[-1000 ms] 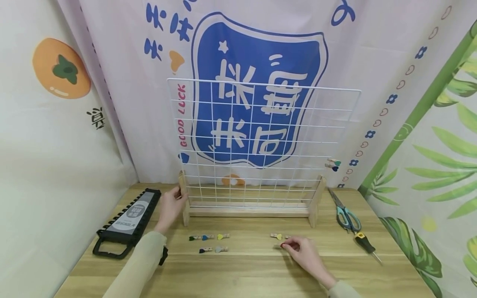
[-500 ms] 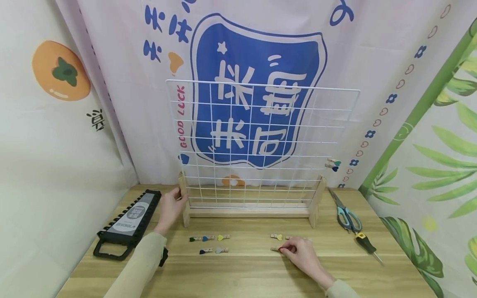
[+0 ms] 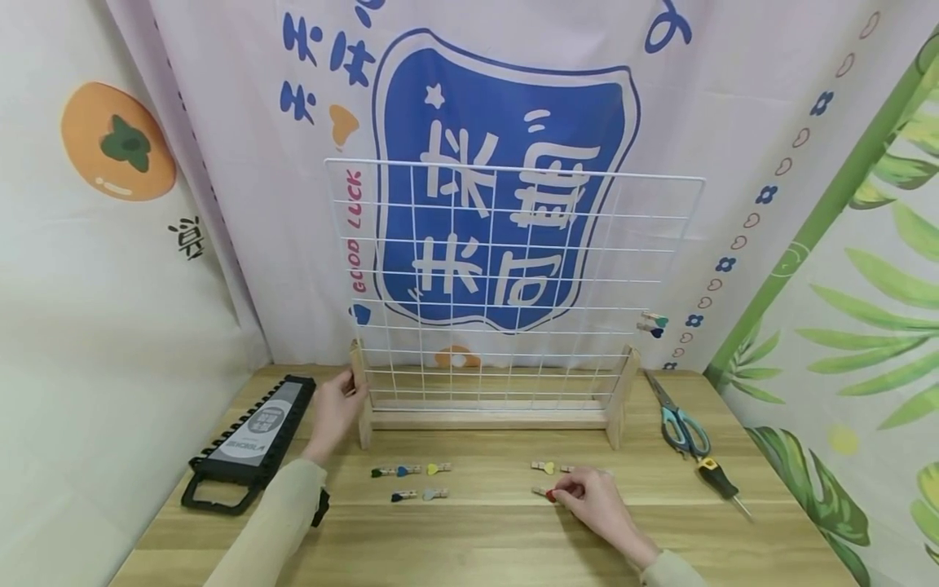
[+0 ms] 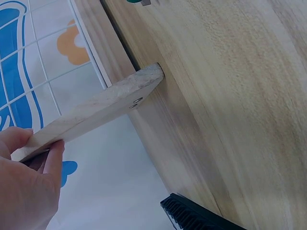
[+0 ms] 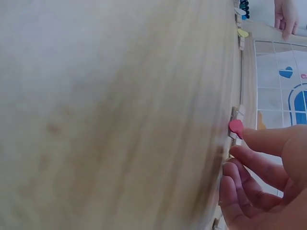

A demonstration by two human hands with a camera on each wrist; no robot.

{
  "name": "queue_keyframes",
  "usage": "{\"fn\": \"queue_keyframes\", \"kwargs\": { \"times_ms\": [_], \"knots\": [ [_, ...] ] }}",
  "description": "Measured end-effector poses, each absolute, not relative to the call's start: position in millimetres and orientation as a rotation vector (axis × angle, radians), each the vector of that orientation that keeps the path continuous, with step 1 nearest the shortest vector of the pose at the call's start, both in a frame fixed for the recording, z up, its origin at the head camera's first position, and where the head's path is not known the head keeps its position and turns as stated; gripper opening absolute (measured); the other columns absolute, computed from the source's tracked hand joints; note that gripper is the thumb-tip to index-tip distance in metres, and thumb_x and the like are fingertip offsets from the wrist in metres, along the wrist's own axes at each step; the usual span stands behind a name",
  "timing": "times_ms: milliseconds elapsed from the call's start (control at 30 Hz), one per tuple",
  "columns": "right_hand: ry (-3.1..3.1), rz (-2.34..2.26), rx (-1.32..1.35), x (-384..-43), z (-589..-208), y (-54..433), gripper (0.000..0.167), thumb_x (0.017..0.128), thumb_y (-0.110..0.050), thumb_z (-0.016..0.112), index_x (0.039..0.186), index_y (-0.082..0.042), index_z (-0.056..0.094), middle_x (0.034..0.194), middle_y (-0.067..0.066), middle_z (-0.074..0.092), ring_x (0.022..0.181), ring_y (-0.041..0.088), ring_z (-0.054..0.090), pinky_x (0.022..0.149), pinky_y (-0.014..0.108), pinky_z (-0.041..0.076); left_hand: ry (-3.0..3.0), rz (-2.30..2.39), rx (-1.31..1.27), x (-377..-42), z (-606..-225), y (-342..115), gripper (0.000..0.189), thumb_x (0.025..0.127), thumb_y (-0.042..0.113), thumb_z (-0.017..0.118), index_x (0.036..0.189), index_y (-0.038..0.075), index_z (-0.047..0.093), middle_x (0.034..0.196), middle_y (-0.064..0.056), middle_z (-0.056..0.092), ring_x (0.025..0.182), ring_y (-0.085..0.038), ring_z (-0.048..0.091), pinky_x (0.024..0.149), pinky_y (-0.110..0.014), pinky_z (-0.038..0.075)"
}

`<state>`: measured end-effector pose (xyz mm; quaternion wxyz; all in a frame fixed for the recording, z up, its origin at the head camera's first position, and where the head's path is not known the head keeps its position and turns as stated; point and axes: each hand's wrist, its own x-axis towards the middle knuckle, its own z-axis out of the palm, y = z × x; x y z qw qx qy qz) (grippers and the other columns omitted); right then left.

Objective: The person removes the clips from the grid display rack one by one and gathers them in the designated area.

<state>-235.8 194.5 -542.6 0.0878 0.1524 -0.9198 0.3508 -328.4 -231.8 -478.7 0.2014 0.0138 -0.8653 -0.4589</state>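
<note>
My left hand point(image 3: 336, 413) grips the left wooden upright point(image 4: 96, 108) of a stand that holds a white wire grid point(image 3: 495, 330). Thumb and fingers lie on either side of that upright. On the right, my right hand point(image 3: 597, 504) pinches the end of a small wooden clothespin with a red heart point(image 5: 236, 127), low at the tabletop. Just behind it lie a clothespin with a yellow heart point(image 3: 544, 467) and another, partly hidden by the hand. Two heart clothespins point(image 3: 651, 324), one teal and one dark blue, are clipped to the grid's right edge.
Several heart clothespins point(image 3: 407, 470) lie in two rows left of centre. A black rack point(image 3: 253, 440) with a handle lies at the left. Scissors point(image 3: 682, 428) and a screwdriver point(image 3: 719, 479) lie at the right. A printed curtain point(image 3: 506, 106) hangs behind the table.
The red-heart clothespin has come down to the table and lies flatter, and more of its heart shows beyond my right fingertips. My left hand stays on the upright.
</note>
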Motion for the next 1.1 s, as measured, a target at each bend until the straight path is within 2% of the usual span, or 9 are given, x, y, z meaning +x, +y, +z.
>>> {"fn": "queue_keyframes", "kwargs": {
  "times_ms": [233,433,533,600,800,900,1100],
  "knots": [
    [-2.742,1.106,0.34,-240.8,-517.9,203.5,0.005,0.083,-0.007,0.076,0.087,-0.004,0.074,0.08,0.004,0.073,0.065,-0.002,0.057,0.06,0.015,0.051,-2.42,-1.275,0.034,-325.9,-478.6,-231.1,0.017,0.093,0.003,0.062,0.103,-0.009,0.066,0.115,-0.032,0.068,0.108,-0.042,0.068,0.089,-0.049,0.059],
    [-2.526,0.958,0.343,-254.4,-480.0,224.4,0.011,0.078,-0.002,0.079,0.089,-0.001,0.074,0.08,0.01,0.074,0.065,0.007,0.064,0.059,0.016,0.055,-2.421,-1.271,0.033,-326.5,-477.6,-231.1,0.02,0.093,0.001,0.06,0.109,-0.011,0.066,0.118,-0.033,0.066,0.11,-0.043,0.067,0.091,-0.049,0.058],
    [-2.44,0.893,0.329,-263.1,-454.7,242.9,0.014,0.08,-0.003,0.078,0.093,0.001,0.074,0.083,0.014,0.075,0.068,0.012,0.067,0.062,0.015,0.056,-2.42,-1.265,0.036,-327.3,-477.4,-231.1,0.021,0.093,0.002,0.06,0.109,-0.01,0.066,0.117,-0.033,0.067,0.11,-0.043,0.068,0.091,-0.048,0.058],
    [-2.411,0.884,0.274,-267.5,-436.5,255.2,0.015,0.084,-0.005,0.076,0.097,0.001,0.073,0.088,0.016,0.075,0.072,0.007,0.066,0.065,0.011,0.054,-2.421,-1.264,0.036,-327.7,-477.3,-231.1,0.021,0.093,0.002,0.061,0.109,-0.01,0.066,0.117,-0.033,0.067,0.11,-0.043,0.068,0.091,-0.048,0.058],
    [-2.317,0.949,0.105,-281.1,-388.6,282.6,0.023,0.092,-0.014,0.069,0.109,0.002,0.07,0.106,0.023,0.073,0.079,-0.023,0.047,0.071,-0.005,0.041,-2.423,-1.262,0.031,-327.2,-476.5,-230.7,0.018,0.093,0.002,0.061,0.106,-0.01,0.066,0.116,-0.033,0.067,0.11,-0.043,0.067,0.09,-0.049,0.058],
    [-2.28,0.985,0.054,-287.7,-371.4,289.3,0.027,0.095,-0.018,0.066,0.113,0.003,0.069,0.112,0.024,0.071,0.081,-0.026,0.046,0.072,-0.007,0.039,-2.422,-1.262,0.031,-327.3,-476.5,-230.7,0.018,0.093,0.003,0.061,0.105,-0.01,0.066,0.116,-0.033,0.067,0.109,-0.043,0.068,0.09,-0.049,0.058],
    [-2.292,1.02,0.037,-299.4,-351.2,294.0,0.035,0.097,-0.024,0.063,0.118,0.004,0.066,0.116,0.024,0.069,0.082,-0.024,0.047,0.073,-0.008,0.039,-2.426,-1.262,0.031,-326.0,-477.3,-231.0,0.016,0.094,0.005,0.062,0.101,-0.009,0.066,0.113,-0.032,0.069,0.106,-0.042,0.069,0.086,-0.048,0.06]
  ]
}}
